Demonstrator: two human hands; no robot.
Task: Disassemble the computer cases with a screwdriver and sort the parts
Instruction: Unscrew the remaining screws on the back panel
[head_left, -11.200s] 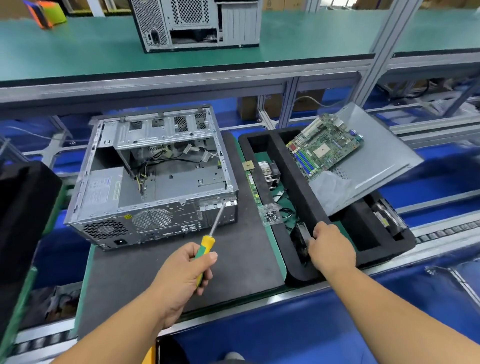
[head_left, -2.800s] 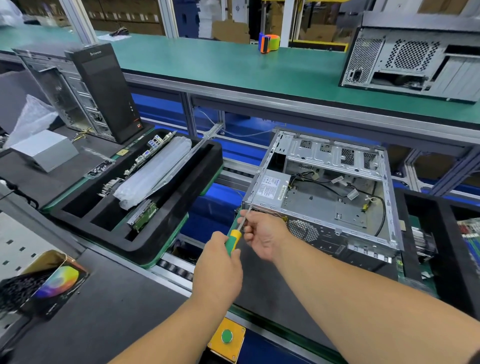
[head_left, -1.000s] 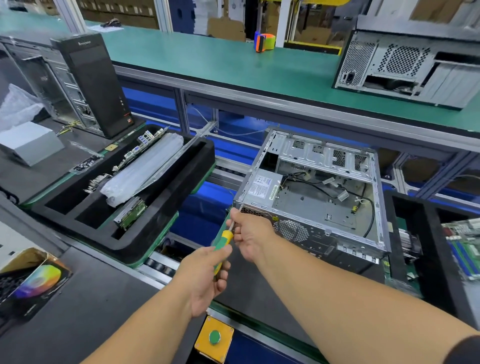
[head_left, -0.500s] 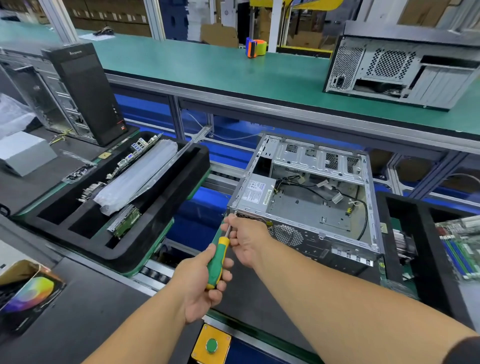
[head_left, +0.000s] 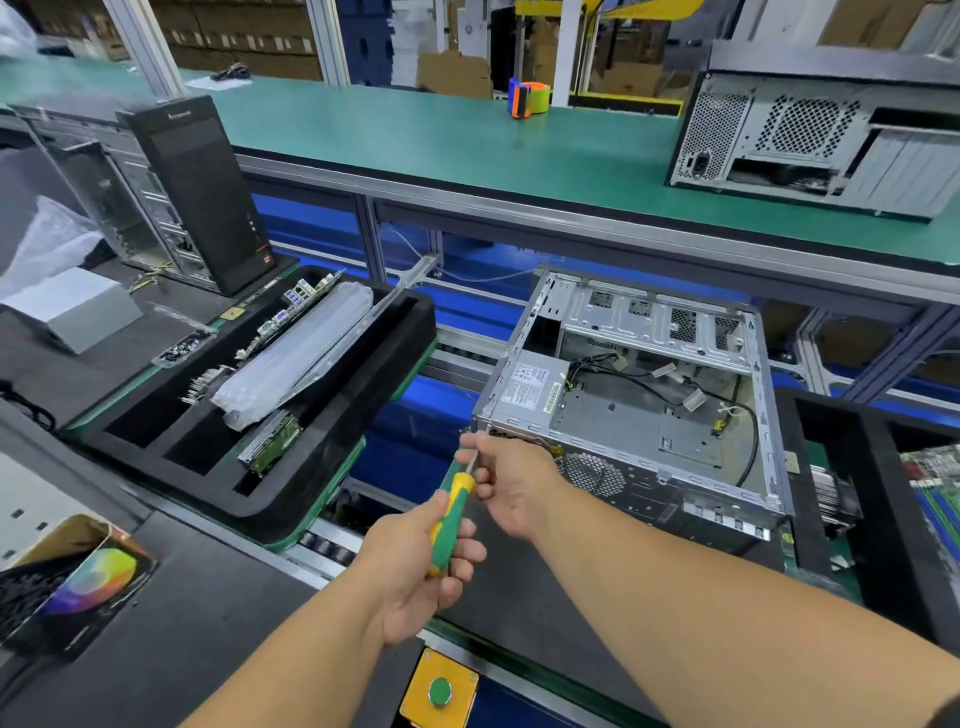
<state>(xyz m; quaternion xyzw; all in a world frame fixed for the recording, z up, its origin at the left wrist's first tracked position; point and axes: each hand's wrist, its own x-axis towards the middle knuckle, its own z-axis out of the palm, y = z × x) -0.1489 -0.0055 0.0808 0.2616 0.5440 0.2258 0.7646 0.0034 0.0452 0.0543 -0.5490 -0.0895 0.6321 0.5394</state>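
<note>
Stiff sheet steel, sharp-edged and probably heavy, forms the opened computer case (head_left: 639, 400) lying right of centre on the desk, best gripped by its frame rails, while the screwdriver (head_left: 451, 514) handle is clasped in the left hand (head_left: 415, 571) and its shaft pinched by the right hand (head_left: 511, 480).

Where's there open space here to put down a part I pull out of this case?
Bare dark mat between the black foam tray and the yellow button box. Bare green bench between the tape roll and the upright tower. The foam tray's middle is crowded with boards and a plastic bag.
</note>
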